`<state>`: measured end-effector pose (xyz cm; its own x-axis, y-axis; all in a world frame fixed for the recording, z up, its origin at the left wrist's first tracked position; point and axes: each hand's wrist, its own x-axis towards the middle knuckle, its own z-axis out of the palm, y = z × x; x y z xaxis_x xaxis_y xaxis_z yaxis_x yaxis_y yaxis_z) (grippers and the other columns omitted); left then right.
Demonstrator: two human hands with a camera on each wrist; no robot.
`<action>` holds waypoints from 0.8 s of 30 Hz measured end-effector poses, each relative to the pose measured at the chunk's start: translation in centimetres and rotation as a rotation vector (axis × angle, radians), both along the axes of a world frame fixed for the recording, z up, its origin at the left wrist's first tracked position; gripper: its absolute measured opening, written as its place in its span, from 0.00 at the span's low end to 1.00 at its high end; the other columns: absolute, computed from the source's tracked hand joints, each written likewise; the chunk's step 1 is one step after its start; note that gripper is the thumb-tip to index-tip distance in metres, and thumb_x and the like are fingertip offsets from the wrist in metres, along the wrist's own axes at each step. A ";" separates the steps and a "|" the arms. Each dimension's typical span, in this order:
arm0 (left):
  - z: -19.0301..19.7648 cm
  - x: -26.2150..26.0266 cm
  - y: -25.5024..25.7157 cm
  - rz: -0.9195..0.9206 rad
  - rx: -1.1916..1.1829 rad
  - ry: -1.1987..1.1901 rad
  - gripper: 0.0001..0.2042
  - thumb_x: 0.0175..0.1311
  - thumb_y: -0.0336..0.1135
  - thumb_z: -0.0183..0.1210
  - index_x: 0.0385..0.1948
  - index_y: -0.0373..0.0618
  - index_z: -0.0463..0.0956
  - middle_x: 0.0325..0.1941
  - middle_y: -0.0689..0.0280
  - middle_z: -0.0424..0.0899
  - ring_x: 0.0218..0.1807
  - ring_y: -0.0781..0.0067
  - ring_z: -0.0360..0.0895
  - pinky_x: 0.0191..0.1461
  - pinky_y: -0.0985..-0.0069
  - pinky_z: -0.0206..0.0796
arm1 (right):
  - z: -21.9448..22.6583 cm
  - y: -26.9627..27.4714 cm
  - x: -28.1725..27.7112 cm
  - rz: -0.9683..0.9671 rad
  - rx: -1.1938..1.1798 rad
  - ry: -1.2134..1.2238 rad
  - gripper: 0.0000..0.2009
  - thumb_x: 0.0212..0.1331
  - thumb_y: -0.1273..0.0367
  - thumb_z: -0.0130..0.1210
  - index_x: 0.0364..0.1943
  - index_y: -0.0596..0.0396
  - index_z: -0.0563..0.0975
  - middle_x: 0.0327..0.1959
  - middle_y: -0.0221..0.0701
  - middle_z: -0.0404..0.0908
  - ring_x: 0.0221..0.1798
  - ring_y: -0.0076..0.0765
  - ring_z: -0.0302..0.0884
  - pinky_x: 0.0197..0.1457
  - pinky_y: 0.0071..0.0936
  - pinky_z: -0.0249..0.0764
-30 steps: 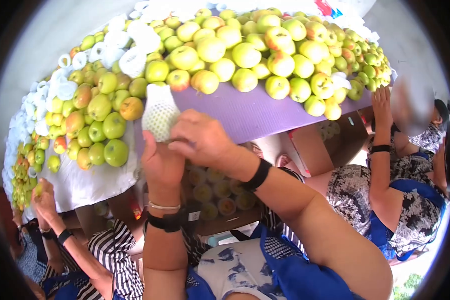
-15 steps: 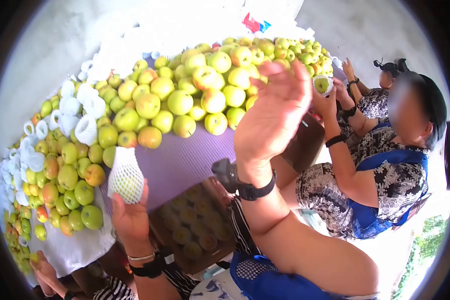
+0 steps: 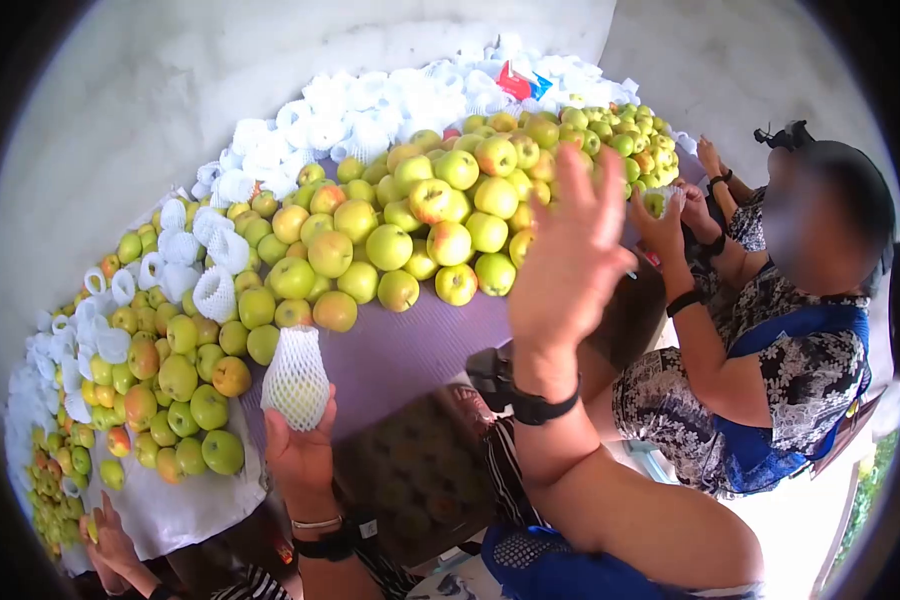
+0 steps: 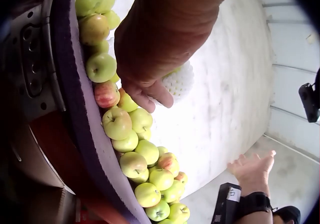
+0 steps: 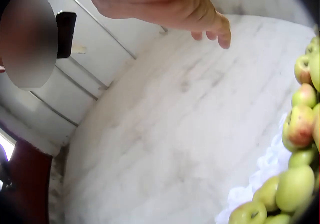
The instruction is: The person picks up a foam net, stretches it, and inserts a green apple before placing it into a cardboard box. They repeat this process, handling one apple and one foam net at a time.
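Observation:
In the head view my left hand holds an apple in a white foam net sleeve. The net's narrow end points up, past the fingers. In the left wrist view the same netted apple shows behind my left hand, partly hidden by it. My right hand is raised in front of the apple heap, fingers spread, with nothing in it. The right wrist view has my right hand at the top, fingers extended, against a pale wall.
A long heap of yellow-green apples covers the purple-padded table. Loose white foam nets lie behind it and at the left. A person in a blue apron handles a netted apple at the right. Another person's hand is at lower left.
My right hand has left the netted apple and risen to the right, its fingers now spread. My left hand keeps hold of the netted apple. The head view has turned rightward.

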<state>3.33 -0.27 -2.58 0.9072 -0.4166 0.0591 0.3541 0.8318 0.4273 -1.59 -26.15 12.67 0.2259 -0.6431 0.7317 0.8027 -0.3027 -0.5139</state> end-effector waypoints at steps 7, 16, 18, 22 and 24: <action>-0.5 0.4 0.2 -0.022 -0.038 0.026 0.27 0.66 0.43 0.46 0.62 0.37 0.52 0.63 0.52 0.62 0.61 0.43 0.63 0.60 0.51 0.63 | 3.6 1.3 -5.0 -0.271 -0.160 -0.515 0.47 0.53 0.32 0.32 0.68 0.51 0.43 0.66 0.50 0.53 0.70 0.48 0.47 0.67 0.44 0.48; -0.3 0.2 -0.4 -0.068 -0.008 -0.089 0.26 0.67 0.43 0.44 0.63 0.38 0.51 0.66 0.53 0.58 0.65 0.37 0.54 0.66 0.47 0.52 | -2.7 3.5 1.7 0.118 -0.448 0.525 0.20 0.46 0.68 0.63 0.45 0.59 0.74 0.44 0.40 0.76 0.50 0.42 0.72 0.53 0.34 0.67; 0.7 -0.2 -0.7 -0.049 0.066 -0.101 0.27 0.67 0.43 0.44 0.63 0.39 0.50 0.66 0.52 0.58 0.63 0.38 0.57 0.63 0.49 0.59 | -5.0 4.3 3.4 0.223 -0.464 0.587 0.20 0.45 0.67 0.65 0.44 0.59 0.74 0.42 0.40 0.77 0.49 0.42 0.73 0.51 0.34 0.68; 0.9 -0.5 -1.1 -0.001 0.211 -0.131 0.26 0.68 0.44 0.43 0.63 0.40 0.50 0.64 0.51 0.61 0.61 0.41 0.63 0.58 0.51 0.66 | -8.5 5.1 3.7 0.332 -0.444 0.729 0.20 0.46 0.66 0.65 0.43 0.60 0.75 0.40 0.39 0.78 0.45 0.37 0.75 0.49 0.30 0.70; 1.1 -0.5 -1.4 0.010 0.198 -0.110 0.26 0.68 0.44 0.43 0.63 0.39 0.51 0.63 0.52 0.62 0.60 0.42 0.64 0.57 0.53 0.67 | -9.9 5.1 4.3 0.392 -0.349 0.724 0.17 0.50 0.67 0.63 0.41 0.61 0.75 0.37 0.37 0.79 0.41 0.34 0.76 0.46 0.28 0.71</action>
<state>2.87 -1.69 -1.43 0.9041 -0.4205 0.0758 0.2884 0.7315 0.6179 2.69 -21.04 2.75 0.8651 -0.1898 0.4644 0.3964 -0.3087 -0.8646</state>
